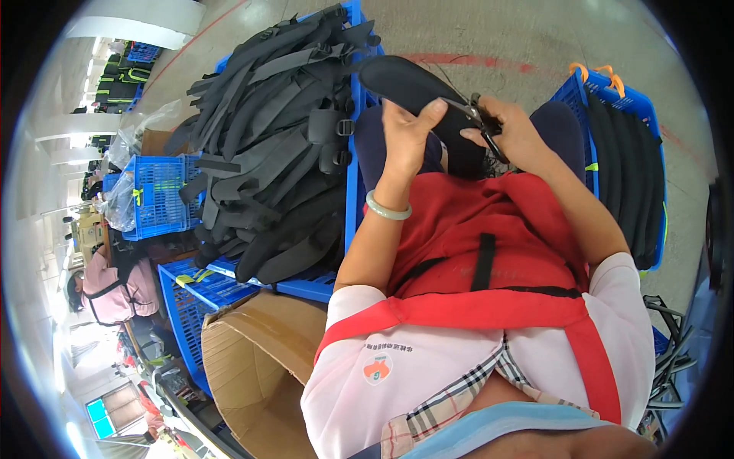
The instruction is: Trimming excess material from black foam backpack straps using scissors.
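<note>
My left hand [410, 131] grips a black padded strap [407, 80] with a rounded end, its thumb lying on the strap's edge. The strap is held over my lap, and its lower part hangs between my knees. In my right hand [514, 131] is a pair of scissors [475, 115] with dark handles. Their blades point left across the strap, close to my left thumb. Whether the blades are parted is too small to tell. A red apron [489, 222] covers my lap below both hands.
At my left stands a blue crate [354, 199] heaped with black straps [267, 138], some with buckles. To the right, another blue crate [650, 107] holds black padded strips [627, 168]. An open cardboard box [252, 367] and smaller blue crates [164, 195] lie left; a person [122, 287] sits farther off.
</note>
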A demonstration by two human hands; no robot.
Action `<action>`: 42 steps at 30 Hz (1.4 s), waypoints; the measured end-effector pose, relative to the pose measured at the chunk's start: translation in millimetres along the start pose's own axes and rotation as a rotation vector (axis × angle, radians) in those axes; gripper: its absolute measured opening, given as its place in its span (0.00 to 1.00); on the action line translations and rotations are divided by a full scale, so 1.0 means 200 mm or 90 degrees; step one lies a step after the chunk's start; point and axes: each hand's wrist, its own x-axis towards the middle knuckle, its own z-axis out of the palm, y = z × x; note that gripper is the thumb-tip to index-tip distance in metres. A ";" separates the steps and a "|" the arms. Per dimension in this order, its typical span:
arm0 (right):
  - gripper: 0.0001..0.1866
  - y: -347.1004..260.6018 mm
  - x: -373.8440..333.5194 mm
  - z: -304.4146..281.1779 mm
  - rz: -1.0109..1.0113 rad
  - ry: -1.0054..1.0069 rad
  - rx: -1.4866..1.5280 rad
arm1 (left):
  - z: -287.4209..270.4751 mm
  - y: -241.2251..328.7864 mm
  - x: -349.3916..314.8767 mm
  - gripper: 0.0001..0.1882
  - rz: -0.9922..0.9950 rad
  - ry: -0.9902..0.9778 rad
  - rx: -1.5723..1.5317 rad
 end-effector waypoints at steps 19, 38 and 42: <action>0.16 0.13 -0.20 -0.02 0.162 -0.107 0.112 | 0.03 -0.02 -0.04 0.13 -0.093 0.020 -0.089; 0.17 -0.02 -0.12 -0.09 0.104 0.082 0.037 | 0.05 -0.06 -0.14 0.06 -0.227 0.028 -0.173; 0.28 -0.01 -0.27 -0.05 0.129 0.014 -0.153 | 0.03 -0.08 -0.13 0.05 -0.195 0.128 -0.199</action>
